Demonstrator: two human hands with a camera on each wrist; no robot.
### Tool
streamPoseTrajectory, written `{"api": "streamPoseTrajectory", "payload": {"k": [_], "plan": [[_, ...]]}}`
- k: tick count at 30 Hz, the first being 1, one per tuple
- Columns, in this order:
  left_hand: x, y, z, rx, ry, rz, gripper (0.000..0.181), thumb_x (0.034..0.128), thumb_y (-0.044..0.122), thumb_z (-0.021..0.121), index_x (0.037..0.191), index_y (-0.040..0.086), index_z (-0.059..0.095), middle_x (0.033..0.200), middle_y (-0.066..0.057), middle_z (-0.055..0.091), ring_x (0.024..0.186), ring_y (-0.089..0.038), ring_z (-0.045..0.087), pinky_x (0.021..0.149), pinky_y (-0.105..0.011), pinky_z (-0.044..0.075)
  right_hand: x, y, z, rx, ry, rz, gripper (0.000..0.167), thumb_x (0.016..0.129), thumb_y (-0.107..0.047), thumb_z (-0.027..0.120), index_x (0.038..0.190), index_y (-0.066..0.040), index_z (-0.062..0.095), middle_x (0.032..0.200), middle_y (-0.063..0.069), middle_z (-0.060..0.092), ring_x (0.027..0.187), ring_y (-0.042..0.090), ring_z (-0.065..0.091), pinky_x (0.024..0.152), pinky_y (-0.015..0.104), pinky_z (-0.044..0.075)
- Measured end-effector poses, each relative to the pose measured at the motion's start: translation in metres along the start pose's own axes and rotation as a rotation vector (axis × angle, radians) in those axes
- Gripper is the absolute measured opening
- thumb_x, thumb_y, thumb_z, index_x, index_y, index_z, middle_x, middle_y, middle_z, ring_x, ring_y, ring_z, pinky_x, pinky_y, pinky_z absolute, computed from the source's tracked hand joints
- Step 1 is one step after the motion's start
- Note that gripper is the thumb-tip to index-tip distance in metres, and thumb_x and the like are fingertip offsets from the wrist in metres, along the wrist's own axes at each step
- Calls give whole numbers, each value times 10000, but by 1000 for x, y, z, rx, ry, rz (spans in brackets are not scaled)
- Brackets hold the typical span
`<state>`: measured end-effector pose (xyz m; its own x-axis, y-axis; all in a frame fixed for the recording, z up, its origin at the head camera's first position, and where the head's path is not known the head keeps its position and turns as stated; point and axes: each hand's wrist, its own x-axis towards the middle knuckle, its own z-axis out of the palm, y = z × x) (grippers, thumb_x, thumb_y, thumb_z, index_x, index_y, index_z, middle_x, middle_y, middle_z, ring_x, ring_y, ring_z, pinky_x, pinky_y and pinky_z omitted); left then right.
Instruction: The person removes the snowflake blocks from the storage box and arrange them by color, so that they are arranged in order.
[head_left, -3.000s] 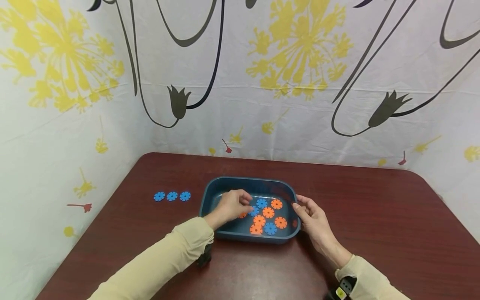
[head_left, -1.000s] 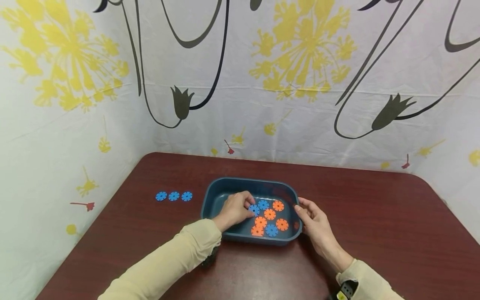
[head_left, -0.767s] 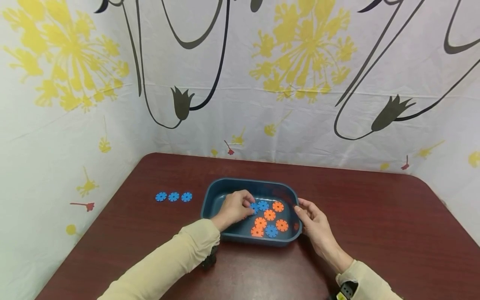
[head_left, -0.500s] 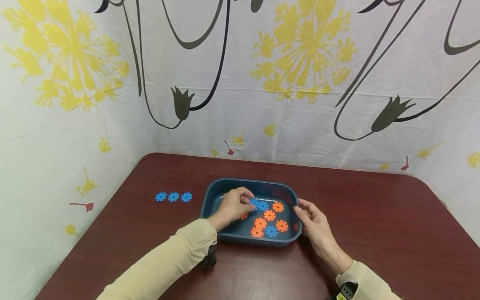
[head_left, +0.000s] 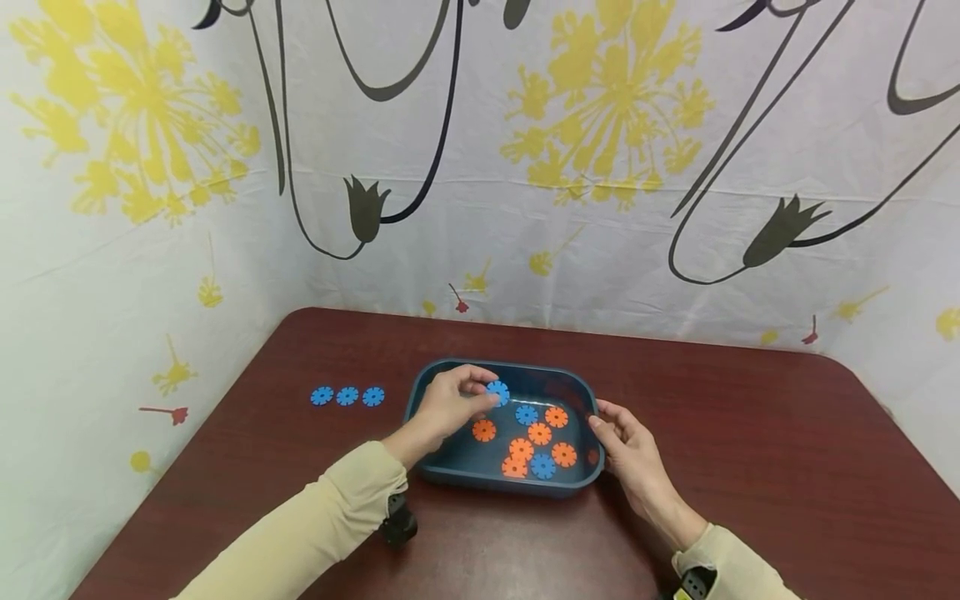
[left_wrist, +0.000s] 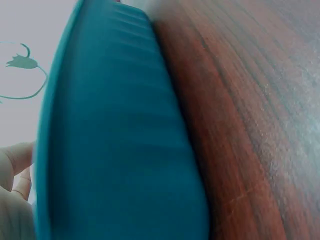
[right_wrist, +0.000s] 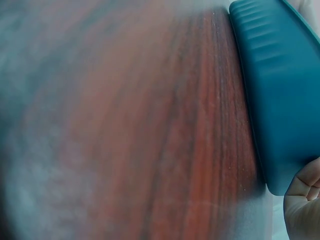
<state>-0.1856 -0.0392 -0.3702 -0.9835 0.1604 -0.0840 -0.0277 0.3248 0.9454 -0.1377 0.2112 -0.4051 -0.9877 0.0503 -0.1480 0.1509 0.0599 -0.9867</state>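
Observation:
A dark teal tray point(head_left: 495, 484) holds several orange notched discs point(head_left: 539, 433) and two blue ones point(head_left: 527, 415) on its floor. My left hand point(head_left: 438, 408) pinches another blue notched disc point(head_left: 498, 392) by its edge, raised above the tray's left half. At the tray's right end, my right hand point(head_left: 633, 450) grips the rim, thumb on top and fingers outside. The left wrist view shows the tray's outer wall point(left_wrist: 120, 125), with part of the left hand point(left_wrist: 15, 192) beyond the rim. In the right wrist view, the right hand point(right_wrist: 305, 205) meets the tray's corner.
Three blue notched discs point(head_left: 347, 396) lie in a row on the brown wooden table point(head_left: 712, 408), left of the tray. A white patterned cloth point(head_left: 480, 150) hangs behind the table and along its sides.
My left hand has lifted a blue disc from beside the other blue one and drawn it up and leftward, uncovering an orange disc. The right hand keeps its grip on the tray.

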Motion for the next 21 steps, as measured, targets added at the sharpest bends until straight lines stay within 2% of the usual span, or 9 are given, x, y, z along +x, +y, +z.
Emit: {"api": "streamPoseTrajectory", "payload": {"k": [7,16,21], "plan": [[-5,2,-18,-101,50,-5,265,840,112,707,1099,115,655,904,-71,597,774,-158,624,729,-315,562,0,0,0,-1,0,-4,474,954,-280,556,1349,-58,418,1018,31,600,806,98,618,655,263,543],[-12,1,-44,-181,130,-42,299,854,141,696,1146,108,641,915,-74,602,832,-257,641,788,-368,551,0,-1,0,-11,-4,-5,473,956,-282,551,1350,-56,416,1009,38,610,826,114,634,667,269,547],[-12,-6,-61,-225,172,-74,335,862,161,690,1183,95,619,935,-61,604,828,-185,640,808,-338,546,0,-2,1,-19,-2,-8,468,957,-276,551,1346,-51,420,1000,40,609,827,116,637,668,272,549]]}}
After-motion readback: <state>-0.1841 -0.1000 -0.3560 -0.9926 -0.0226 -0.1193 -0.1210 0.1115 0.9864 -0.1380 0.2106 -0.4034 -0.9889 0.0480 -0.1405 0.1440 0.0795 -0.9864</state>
